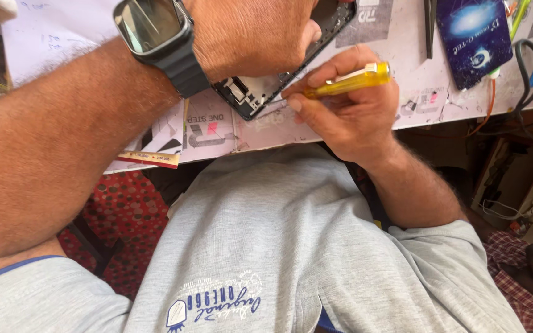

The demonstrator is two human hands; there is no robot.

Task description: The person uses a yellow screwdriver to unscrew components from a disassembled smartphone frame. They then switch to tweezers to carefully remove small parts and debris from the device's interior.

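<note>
An opened black phone body [260,92] lies on the white worktop [402,80] at the top middle, its inner parts showing. My left hand [251,34], with a dark square wristwatch [155,34] on the wrist, presses down on the phone and covers most of it. My right hand [350,108] grips a small screwdriver with a clear yellow handle [350,81], held almost flat, its tip pointing left toward the phone's lower edge. The tip itself is hidden behind my fingers.
A dark blue flat phone case or card [473,37] lies at the top right, beside black tweezers [430,24] and coloured cables [525,68]. Paper scraps and stickers [208,126] litter the bench edge. My grey shirt [303,246] fills the lower view.
</note>
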